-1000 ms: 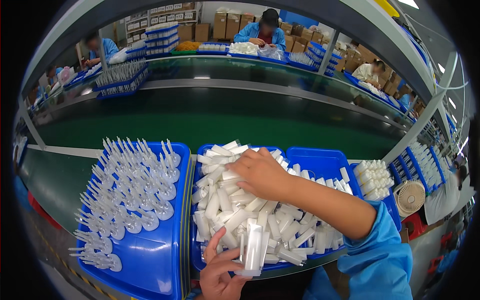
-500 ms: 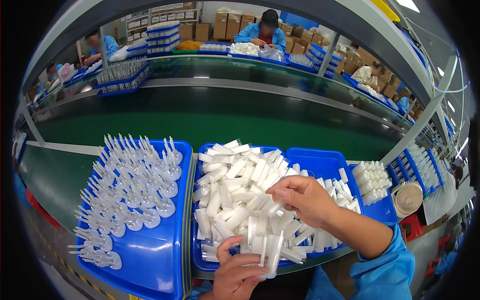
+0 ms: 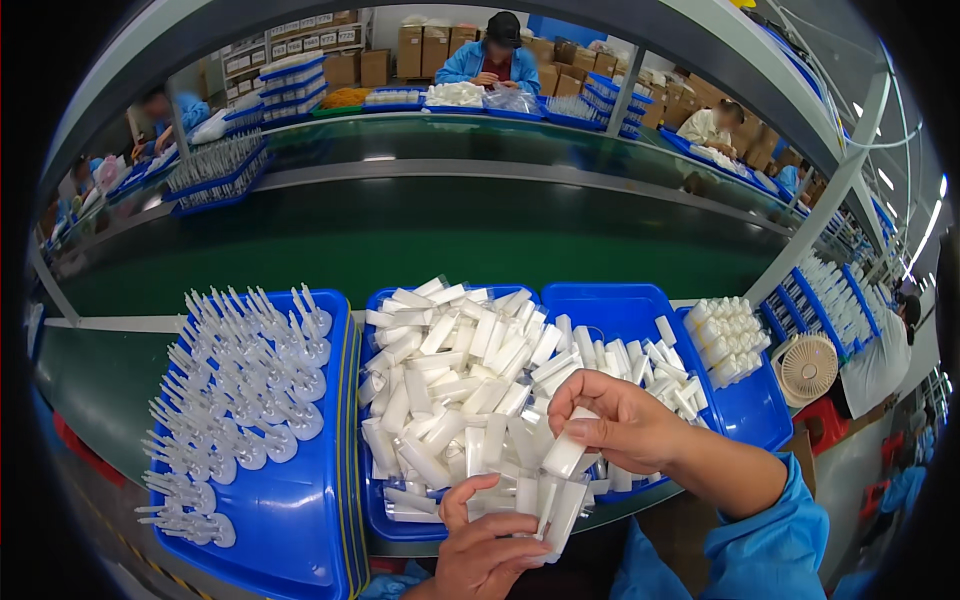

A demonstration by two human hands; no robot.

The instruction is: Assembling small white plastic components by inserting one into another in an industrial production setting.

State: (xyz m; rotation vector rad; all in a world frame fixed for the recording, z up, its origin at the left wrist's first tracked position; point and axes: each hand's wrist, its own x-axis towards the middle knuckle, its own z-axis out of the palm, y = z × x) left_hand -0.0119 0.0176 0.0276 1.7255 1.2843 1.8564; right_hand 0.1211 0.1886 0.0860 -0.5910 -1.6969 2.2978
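- how many hands up close?
- two: one left hand (image 3: 492, 550) and one right hand (image 3: 625, 428).
- and blue trays there?
- four blue trays (image 3: 265, 522) in a row, counting only the top ones.
- white pieces?
- one white piece (image 3: 566, 454) in the right hand; the heaped pieces (image 3: 450, 385) overlap too much to count.
- stemmed parts?
- dozens of stemmed parts (image 3: 281, 445), too crowded for an exact number.
- fans?
- one round fan (image 3: 808, 366).
- co-workers?
- at least three co-workers (image 3: 512, 68); the edges blur.

Camera sits on wearer's head, looks down and ahead. Left hand (image 3: 488, 552) and right hand (image 3: 628, 428) close, near bottom. Person in dark cap (image 3: 488, 66) far off, small at top. Very wide, round view: straight edges bend, corners look black.
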